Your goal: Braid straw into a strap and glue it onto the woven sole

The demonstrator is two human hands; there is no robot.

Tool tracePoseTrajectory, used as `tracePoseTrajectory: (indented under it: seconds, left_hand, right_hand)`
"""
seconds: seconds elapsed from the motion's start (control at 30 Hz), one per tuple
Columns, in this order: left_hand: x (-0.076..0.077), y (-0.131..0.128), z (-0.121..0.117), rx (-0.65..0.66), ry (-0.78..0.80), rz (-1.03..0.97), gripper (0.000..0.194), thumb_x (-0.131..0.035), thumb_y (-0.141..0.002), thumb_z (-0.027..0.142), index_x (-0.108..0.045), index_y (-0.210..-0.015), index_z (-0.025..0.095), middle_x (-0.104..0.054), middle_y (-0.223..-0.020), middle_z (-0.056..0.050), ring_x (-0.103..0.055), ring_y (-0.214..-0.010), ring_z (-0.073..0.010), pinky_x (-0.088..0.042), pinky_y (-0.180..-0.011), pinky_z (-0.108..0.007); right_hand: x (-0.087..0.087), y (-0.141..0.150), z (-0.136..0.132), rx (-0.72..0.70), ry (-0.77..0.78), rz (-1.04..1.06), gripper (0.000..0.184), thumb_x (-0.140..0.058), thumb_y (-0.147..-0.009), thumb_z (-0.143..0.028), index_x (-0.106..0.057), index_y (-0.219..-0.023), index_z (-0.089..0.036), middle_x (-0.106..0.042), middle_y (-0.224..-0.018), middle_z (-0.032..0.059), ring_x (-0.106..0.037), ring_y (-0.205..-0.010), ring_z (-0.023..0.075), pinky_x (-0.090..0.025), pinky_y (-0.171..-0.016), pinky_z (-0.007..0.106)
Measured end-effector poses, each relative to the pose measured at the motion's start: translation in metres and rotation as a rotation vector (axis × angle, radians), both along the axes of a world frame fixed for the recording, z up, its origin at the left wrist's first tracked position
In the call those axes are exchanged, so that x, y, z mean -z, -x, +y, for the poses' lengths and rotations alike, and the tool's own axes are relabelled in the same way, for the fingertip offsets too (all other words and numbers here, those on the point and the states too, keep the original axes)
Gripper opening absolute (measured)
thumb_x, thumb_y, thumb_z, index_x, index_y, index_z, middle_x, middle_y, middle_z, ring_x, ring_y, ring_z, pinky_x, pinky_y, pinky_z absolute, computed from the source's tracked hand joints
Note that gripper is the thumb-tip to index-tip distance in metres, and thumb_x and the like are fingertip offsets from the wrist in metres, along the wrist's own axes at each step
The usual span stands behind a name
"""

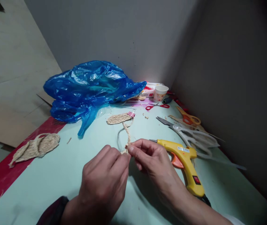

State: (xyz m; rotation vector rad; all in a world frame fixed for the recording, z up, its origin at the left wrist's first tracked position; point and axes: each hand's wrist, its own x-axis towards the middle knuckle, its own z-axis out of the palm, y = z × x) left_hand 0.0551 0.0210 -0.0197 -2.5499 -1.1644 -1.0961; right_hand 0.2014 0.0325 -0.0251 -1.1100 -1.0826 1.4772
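Note:
My left hand (105,175) and my right hand (148,159) meet at the table's near middle, both pinched on the end of a braided straw cord (128,134). The cord runs away from me to a small oval woven straw piece (119,118) with a pink clip (131,114) on its right end. Just right of my right hand lies a yellow glue gun (187,162) with an orange trigger.
A crumpled blue plastic bag (88,87) fills the far left of the pale green table (60,168). A woven straw sandal (36,147) lies at the left edge. Grey scissors (189,134), orange scissors (188,118), red scissors (158,106) and a paper cup (160,92) sit right, by the wall.

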Motion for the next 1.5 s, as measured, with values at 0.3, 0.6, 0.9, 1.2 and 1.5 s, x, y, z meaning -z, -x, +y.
tracePoseTrajectory:
  seconds: [0.3,0.6,0.9,1.2,1.5]
  left_hand:
    - [0.011,0.004,-0.006,-0.008,-0.163,0.143,0.019,-0.061,-0.083,0.007,-0.070,-0.099,0.010,-0.068,-0.075,-0.005,-0.047,-0.068,-0.0180,-0.034,-0.058,-0.031]
    - [0.004,-0.003,-0.001,0.050,0.329,-0.267,0.015,-0.050,-0.092,0.016,-0.064,-0.088,0.018,-0.060,-0.090,-0.007,-0.053,-0.086,-0.0196,-0.042,-0.074,-0.034]
    - [0.003,-0.001,0.023,0.187,1.420,-0.982,0.027,-0.062,-0.083,0.037,-0.048,-0.098,0.019,-0.050,-0.065,0.006,-0.030,-0.044,-0.0033,-0.020,-0.039,-0.015]
    - [-0.005,-0.001,0.024,0.075,1.313,-0.917,0.025,-0.066,-0.081,0.037,-0.054,-0.093,0.019,-0.052,-0.057,0.007,-0.029,-0.040,-0.0030,-0.015,-0.039,-0.018]
    - [-0.006,0.000,0.027,0.053,1.340,-0.938,0.029,-0.071,-0.077,0.041,-0.052,-0.078,0.018,-0.049,-0.049,0.008,-0.028,-0.040,-0.0030,-0.015,-0.038,-0.016]
  right_hand:
    - [-0.003,0.001,0.001,0.008,0.061,0.092,0.027,-0.070,-0.079,-0.035,-0.062,-0.071,-0.011,-0.046,-0.055,-0.0043,-0.031,-0.049,0.0044,-0.022,-0.045,0.018]
    - [0.013,0.000,0.003,0.033,0.016,0.135,0.025,-0.068,-0.083,-0.034,-0.059,-0.072,-0.013,-0.048,-0.058,-0.0042,-0.035,-0.049,0.0043,-0.027,-0.047,0.016]
    - [0.008,0.002,0.002,-0.067,0.051,0.161,0.031,-0.071,-0.082,-0.039,-0.061,-0.069,-0.012,-0.050,-0.053,-0.0029,-0.040,-0.048,0.0052,-0.027,-0.046,0.016]
    - [0.002,0.000,-0.003,-0.108,0.039,-0.004,0.020,-0.058,-0.088,-0.032,-0.061,-0.081,-0.014,-0.059,-0.063,-0.0008,-0.029,-0.044,0.0048,-0.021,-0.044,0.020]
    - [-0.003,-0.006,-0.009,-0.099,-0.278,-0.348,0.022,-0.045,-0.097,-0.022,-0.039,-0.118,-0.024,-0.066,-0.088,-0.0017,-0.060,-0.080,0.0132,-0.041,-0.075,0.025]
